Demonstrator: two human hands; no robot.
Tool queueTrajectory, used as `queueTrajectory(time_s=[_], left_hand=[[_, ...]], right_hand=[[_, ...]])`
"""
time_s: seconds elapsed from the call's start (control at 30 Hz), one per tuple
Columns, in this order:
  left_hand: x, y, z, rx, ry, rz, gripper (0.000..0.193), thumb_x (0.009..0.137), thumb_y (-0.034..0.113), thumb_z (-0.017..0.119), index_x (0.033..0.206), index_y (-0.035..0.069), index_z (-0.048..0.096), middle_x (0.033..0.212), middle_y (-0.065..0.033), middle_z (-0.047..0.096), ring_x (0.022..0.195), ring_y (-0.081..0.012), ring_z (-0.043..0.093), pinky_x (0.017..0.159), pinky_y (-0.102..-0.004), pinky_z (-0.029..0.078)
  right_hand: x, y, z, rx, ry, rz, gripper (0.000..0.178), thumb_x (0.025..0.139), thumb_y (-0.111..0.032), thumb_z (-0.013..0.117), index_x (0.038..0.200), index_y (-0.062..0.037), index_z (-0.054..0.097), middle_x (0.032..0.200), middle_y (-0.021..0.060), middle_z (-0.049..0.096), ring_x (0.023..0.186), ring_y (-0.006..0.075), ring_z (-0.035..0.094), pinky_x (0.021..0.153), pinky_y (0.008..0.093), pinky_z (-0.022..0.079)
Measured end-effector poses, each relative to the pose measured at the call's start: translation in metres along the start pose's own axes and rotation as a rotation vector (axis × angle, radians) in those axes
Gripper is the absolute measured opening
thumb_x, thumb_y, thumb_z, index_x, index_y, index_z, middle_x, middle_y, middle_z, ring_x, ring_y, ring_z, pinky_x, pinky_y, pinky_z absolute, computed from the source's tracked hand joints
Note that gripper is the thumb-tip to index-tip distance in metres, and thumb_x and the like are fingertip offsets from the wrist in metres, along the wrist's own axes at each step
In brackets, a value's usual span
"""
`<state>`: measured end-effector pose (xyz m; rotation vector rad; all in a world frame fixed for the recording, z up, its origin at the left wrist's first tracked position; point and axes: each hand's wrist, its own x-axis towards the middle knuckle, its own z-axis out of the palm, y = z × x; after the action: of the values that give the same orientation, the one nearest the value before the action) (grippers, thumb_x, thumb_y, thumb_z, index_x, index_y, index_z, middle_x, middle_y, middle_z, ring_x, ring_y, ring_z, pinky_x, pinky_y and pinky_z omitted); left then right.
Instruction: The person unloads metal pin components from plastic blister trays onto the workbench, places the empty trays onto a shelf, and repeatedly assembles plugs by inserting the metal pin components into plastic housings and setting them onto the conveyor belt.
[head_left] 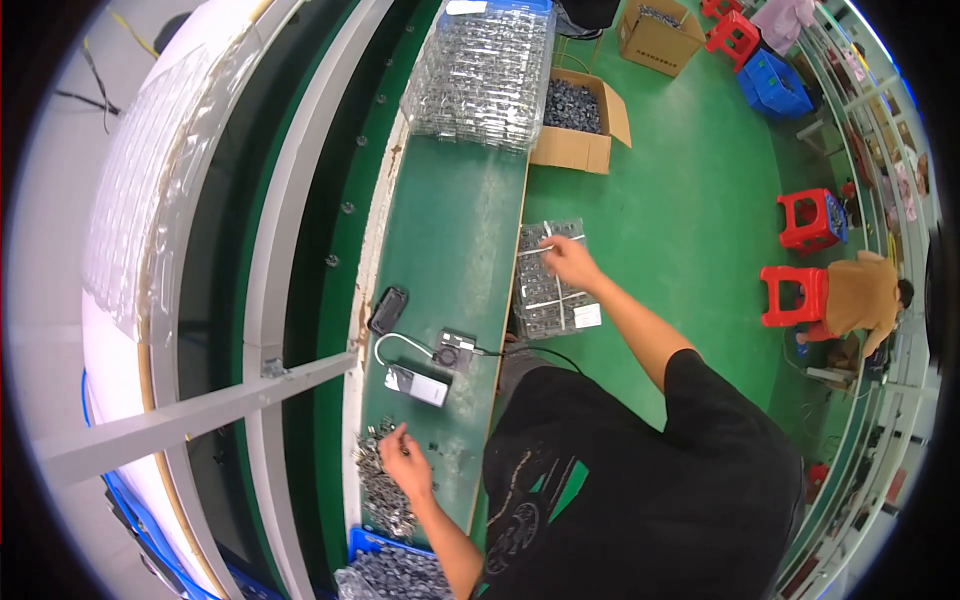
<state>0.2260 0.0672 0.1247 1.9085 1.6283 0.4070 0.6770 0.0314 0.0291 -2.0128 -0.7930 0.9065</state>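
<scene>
My left hand [406, 465] is at the edge of a pile of small metal parts [385, 495] on the green bench. Its fingers are curled together, and whatever they pinch is too small to name. My right hand [571, 263] reaches over a clear plastic tray [540, 290] beside the bench's right edge. White straps cross this tray, a white label lies on it, and dark parts fill its pockets. The right fingertips are drawn together near a strap; anything between them cannot be made out.
On the bench are a white-and-grey box-shaped device [416, 386], a small black fan-like unit [454, 350] with cables, and a black case [388, 310]. Stacked clear trays [480, 80] stand at the far end. A parts-filled carton [570, 150] and blue bin [365, 540] flank the bench.
</scene>
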Motion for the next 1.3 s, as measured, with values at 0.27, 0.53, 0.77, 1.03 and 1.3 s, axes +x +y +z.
queueTrajectory(time_s=[0.27,0.53,0.77,1.03,1.3], left_hand=[[0.013,0.075,0.042,-0.185,-0.115,0.080,0.019,0.085,0.003,0.055,0.099,0.004,0.067,0.087,-0.0134,0.060,0.081,-0.0285,0.059,0.070,-0.0360,0.047],[0.128,0.141,0.085,-0.156,-0.189,0.223,0.015,0.085,0.003,0.057,0.097,0.003,0.067,0.090,-0.0130,0.063,0.085,-0.0284,0.062,0.073,-0.0362,0.049],[0.275,0.257,0.126,-0.335,-0.227,0.019,0.046,0.084,0.010,0.065,0.128,0.006,0.051,0.103,-0.0124,0.060,0.087,-0.0227,0.060,0.072,-0.0344,0.049],[0.363,0.328,0.184,-0.873,-0.408,-0.563,0.073,0.085,0.015,0.068,0.142,0.000,0.025,0.114,-0.0120,0.054,0.087,-0.0152,0.056,0.071,-0.0268,0.048],[0.364,0.358,0.168,-1.092,-0.168,-0.355,0.069,0.086,0.007,0.064,0.141,0.011,0.024,0.112,-0.0093,0.053,0.101,-0.0184,0.052,0.093,-0.0317,0.039]], right_hand=[[0.059,-0.031,-0.046,0.015,0.315,-0.007,0.035,0.083,-0.017,0.059,0.115,-0.0019,0.057,0.077,0.0120,0.065,0.073,0.0245,0.064,0.071,0.0368,0.051],[0.227,-0.096,-0.138,-0.157,0.688,-0.105,0.043,0.084,-0.029,0.061,0.114,0.0024,0.057,0.090,0.0201,0.067,0.086,0.0320,0.065,0.079,0.0398,0.050],[0.298,-0.108,-0.150,-0.390,0.464,0.103,0.042,0.085,-0.035,0.059,0.091,0.0061,0.061,0.084,0.0253,0.063,0.084,0.0374,0.063,0.076,0.0445,0.048],[0.270,-0.176,-0.151,-0.324,0.648,0.054,0.033,0.083,-0.022,0.060,0.102,0.0048,0.061,0.085,0.0195,0.067,0.078,0.0307,0.066,0.071,0.0417,0.051],[0.249,-0.185,-0.116,0.603,0.631,-0.108,0.026,0.091,-0.004,0.051,0.116,0.0041,0.052,0.098,0.0090,0.065,0.076,0.0103,0.061,0.064,0.0241,0.049]])
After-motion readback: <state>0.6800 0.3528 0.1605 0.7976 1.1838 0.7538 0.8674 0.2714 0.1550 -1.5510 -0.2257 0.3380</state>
